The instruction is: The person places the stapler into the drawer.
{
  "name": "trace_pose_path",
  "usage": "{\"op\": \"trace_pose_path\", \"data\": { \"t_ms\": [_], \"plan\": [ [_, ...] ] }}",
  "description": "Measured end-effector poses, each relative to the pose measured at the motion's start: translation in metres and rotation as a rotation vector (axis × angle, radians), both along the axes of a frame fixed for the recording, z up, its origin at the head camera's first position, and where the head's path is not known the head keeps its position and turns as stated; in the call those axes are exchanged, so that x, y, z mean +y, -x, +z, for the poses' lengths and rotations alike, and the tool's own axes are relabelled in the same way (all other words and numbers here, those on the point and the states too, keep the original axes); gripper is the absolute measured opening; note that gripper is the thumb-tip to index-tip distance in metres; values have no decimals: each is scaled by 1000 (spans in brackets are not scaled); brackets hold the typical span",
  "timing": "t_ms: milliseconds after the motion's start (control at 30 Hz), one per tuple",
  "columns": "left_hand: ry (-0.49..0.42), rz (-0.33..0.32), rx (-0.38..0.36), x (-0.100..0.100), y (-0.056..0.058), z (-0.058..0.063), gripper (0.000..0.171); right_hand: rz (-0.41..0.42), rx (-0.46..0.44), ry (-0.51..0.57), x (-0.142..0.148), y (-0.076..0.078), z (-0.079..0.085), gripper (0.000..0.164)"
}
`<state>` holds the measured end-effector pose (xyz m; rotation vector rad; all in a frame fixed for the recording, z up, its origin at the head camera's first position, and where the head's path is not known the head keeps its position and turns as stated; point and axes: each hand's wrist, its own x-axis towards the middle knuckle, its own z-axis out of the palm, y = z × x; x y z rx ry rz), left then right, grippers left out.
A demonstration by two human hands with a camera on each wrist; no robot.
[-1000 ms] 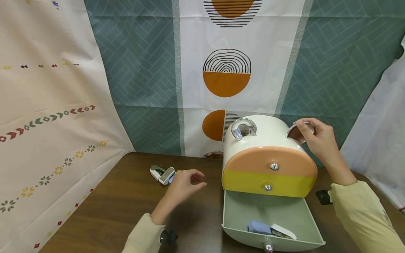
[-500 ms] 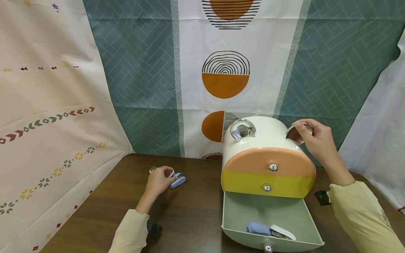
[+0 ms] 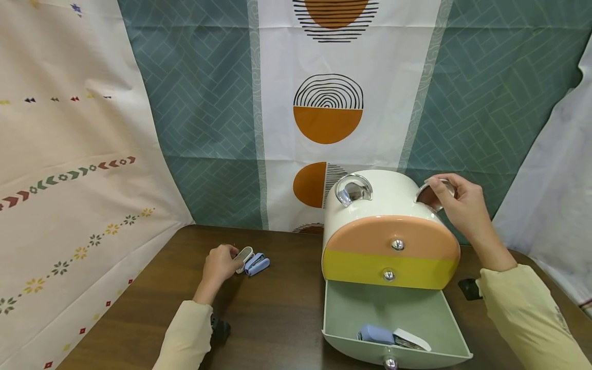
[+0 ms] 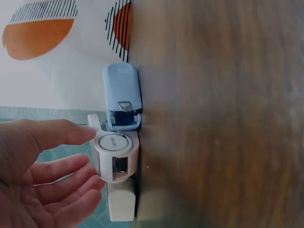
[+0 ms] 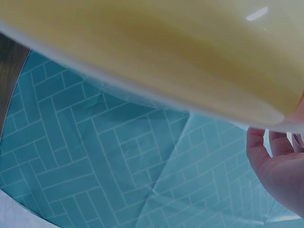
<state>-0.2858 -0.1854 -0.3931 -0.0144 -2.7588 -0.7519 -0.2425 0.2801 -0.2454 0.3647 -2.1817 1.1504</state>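
My left hand (image 3: 219, 264) is at a white mini stapler (image 3: 243, 258) on the left of the table. In the left wrist view my thumb and curled fingers pinch this white stapler (image 4: 115, 154) from its two sides. A blue mini stapler (image 3: 257, 264) lies right beside it, and another white stapler (image 4: 121, 204) sits on its other side. My right hand (image 3: 462, 205) pinches the shiny right ear (image 3: 427, 198) on top of a cream drawer box (image 3: 388, 192). In the right wrist view, the box hides part of the right hand (image 5: 280, 166).
The box's green bottom drawer (image 3: 351, 303) is pulled out, with a blue stapler (image 3: 375, 334) and a white stapler (image 3: 411, 339) inside. Orange (image 3: 370, 231) and yellow (image 3: 351, 264) drawers above are closed. A patterned cloth (image 3: 208, 103) hangs behind the wooden table (image 3: 277, 318).
My left hand has moved left, over to the white stapler, and its fingers have come round it. The right hand stays on the ear.
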Motion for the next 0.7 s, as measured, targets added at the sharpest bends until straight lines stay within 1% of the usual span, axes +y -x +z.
{"op": "trace_pose_path", "data": {
  "t_ms": [100, 200, 433, 567, 700],
  "plan": [
    [0, -11, -42, -2, 0, -1, 29, -8, -1, -3, 0, -1, 0, 8],
    [-7, -20, -56, -4, 1, -4, 29, -14, 0, -6, 0, -1, 0, 8],
    [-2, -32, -51, -6, 3, -5, 28, -12, 4, -7, 1, 1, -1, 9],
    [-9, -22, -45, -7, 2, -4, 28, -18, -2, -9, -1, 0, 0, 10],
    [-12, -12, -34, -9, -2, -1, 30, -16, -5, -3, -3, -1, 2, 11]
  ]
}}
